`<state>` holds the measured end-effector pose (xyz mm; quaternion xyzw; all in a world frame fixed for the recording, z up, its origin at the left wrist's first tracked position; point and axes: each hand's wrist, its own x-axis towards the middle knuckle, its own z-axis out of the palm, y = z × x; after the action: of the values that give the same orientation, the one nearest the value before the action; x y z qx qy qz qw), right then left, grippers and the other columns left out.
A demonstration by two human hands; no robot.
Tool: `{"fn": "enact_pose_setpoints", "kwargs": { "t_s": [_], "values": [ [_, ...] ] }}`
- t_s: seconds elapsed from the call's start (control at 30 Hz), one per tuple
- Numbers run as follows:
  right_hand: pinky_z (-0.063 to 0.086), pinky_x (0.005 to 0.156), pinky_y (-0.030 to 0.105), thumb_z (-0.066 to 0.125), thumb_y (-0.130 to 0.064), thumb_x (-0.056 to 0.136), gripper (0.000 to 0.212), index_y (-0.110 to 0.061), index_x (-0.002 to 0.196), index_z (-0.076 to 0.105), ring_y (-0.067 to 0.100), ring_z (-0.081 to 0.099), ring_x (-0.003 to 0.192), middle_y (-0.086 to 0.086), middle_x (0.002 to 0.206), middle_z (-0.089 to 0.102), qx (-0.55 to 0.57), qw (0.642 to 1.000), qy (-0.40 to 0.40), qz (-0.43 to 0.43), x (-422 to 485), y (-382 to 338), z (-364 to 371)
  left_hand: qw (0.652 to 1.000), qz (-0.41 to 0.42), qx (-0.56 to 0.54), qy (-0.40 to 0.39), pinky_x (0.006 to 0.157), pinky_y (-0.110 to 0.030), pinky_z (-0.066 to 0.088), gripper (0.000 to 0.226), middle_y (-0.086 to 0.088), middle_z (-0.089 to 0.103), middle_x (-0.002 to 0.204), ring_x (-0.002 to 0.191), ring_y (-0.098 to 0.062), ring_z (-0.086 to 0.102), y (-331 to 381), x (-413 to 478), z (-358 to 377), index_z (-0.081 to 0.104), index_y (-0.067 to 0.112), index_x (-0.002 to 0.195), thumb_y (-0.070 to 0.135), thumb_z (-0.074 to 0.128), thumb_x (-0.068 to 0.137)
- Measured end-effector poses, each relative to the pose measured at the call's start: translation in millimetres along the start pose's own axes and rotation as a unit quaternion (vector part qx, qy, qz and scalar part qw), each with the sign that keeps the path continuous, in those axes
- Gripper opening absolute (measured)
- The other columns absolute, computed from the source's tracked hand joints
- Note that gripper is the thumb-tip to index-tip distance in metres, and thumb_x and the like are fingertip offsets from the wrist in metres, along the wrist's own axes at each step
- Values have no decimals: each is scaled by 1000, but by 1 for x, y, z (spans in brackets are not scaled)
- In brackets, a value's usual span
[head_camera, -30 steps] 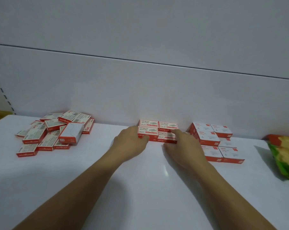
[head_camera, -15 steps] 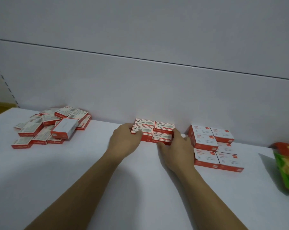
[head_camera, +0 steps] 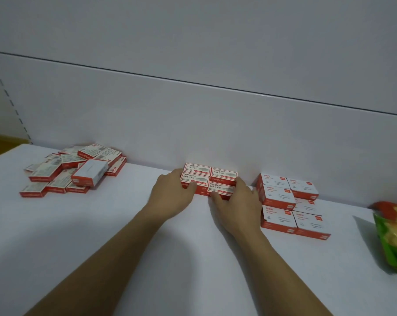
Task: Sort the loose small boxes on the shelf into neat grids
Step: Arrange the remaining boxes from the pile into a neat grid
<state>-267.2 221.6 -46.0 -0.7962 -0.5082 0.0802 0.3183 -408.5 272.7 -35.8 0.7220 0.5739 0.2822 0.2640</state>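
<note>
- Gripping the block of four red boxes (head_camera: 210,176), my left hand (head_camera: 172,195) curls round its left edge; my right hand (head_camera: 236,201) pinches its front-right corner
- block sits on the shelf (head_camera: 124,247) against the back wall (head_camera: 193,133); loose pile (head_camera: 74,172) well to its left

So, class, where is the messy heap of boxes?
Head view: the heap lies far left on the shelf by the back wall, left of the left hand gripping the box grid.
</note>
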Motion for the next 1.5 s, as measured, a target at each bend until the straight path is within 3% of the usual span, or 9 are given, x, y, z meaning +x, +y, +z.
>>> {"fn": "enact_pose_setpoints", "kwargs": {
  "t_s": [0.13, 0.2, 0.4, 0.6, 0.77, 1.0, 1.17, 1.37, 1.5],
  "values": [
    [17, 116, 45, 56, -62, 84, 86, -22, 149, 17, 32, 14, 145, 10, 159, 12, -142, 988, -14, -55, -8, -19, -19, 985, 44, 161, 30, 102, -42, 36, 55, -3, 48, 137, 126, -25, 41, 7, -8, -15, 37, 22, 137, 47, 53, 90],
    [17, 116, 43, 56, -59, 85, 84, -22, 150, 17, 29, 10, 145, 9, 160, 6, -143, 982, -12, -125, -8, -32, -29, 973, 82, 210, 53, 104, -40, 31, 54, -3, 44, 141, 129, -24, 36, 10, -12, -30, 37, 22, 138, 47, 49, 92],
    [20, 113, 36, 58, -54, 85, 80, -23, 149, 21, 23, 17, 142, 4, 157, 19, -122, 950, -88, -273, 13, -74, -30, 944, 109, 304, 73, 108, -41, 24, 51, 4, 40, 145, 133, -19, 29, -6, -26, -84, 39, 30, 138, 51, 43, 92],
    [19, 114, 38, 56, -53, 87, 73, -26, 148, 26, 22, 17, 143, 1, 158, 19, -114, 905, -177, -369, 15, -129, -4, 936, 28, 338, 96, 112, -43, 21, 56, 5, 35, 150, 137, -21, 28, -43, -47, -130, 32, 32, 141, 56, 39, 92],
    [28, 107, 38, 57, -51, 87, 65, -24, 143, 35, 23, 31, 134, 1, 149, 36, -113, 877, -197, -424, 8, -183, 26, 923, -46, 362, 124, 107, -42, 26, 56, 2, 38, 148, 133, -21, 32, -74, -63, -171, 35, 30, 141, 57, 39, 91],
    [42, 89, 38, 53, -51, 89, 49, -25, 131, 50, 26, 49, 116, 6, 128, 52, -145, 883, -209, -394, 11, -249, 74, 917, -124, 356, 133, 109, -45, 23, 59, 2, 38, 147, 135, -21, 29, -99, -76, -203, 33, 29, 142, 59, 39, 91],
    [42, 67, 29, 64, -49, 82, 42, -23, 115, 59, 19, 56, 89, -1, 107, 64, -205, 876, -225, -373, 16, -276, 102, 917, -123, 357, 129, 108, -46, 24, 59, 2, 39, 147, 133, -21, 31, -103, -76, -208, 33, 29, 141, 58, 39, 91],
    [42, 64, 28, 73, -53, 74, 46, -19, 102, 60, 19, 58, 83, -1, 97, 64, -235, 882, -191, -362, 26, -281, 117, 925, -108, 344, 121, 106, -45, 26, 57, 2, 41, 145, 131, -20, 33, -113, -77, -209, 37, 28, 140, 58, 40, 91],
    [43, 59, 28, 70, -41, 80, 30, -16, 96, 65, 22, 62, 79, 2, 91, 66, -236, 887, -157, -364, 32, -280, 124, 930, -93, 331, 126, 105, -43, 28, 56, 2, 43, 144, 129, -19, 36, -119, -72, -207, 38, 27, 138, 58, 40, 91]
  ]
}}
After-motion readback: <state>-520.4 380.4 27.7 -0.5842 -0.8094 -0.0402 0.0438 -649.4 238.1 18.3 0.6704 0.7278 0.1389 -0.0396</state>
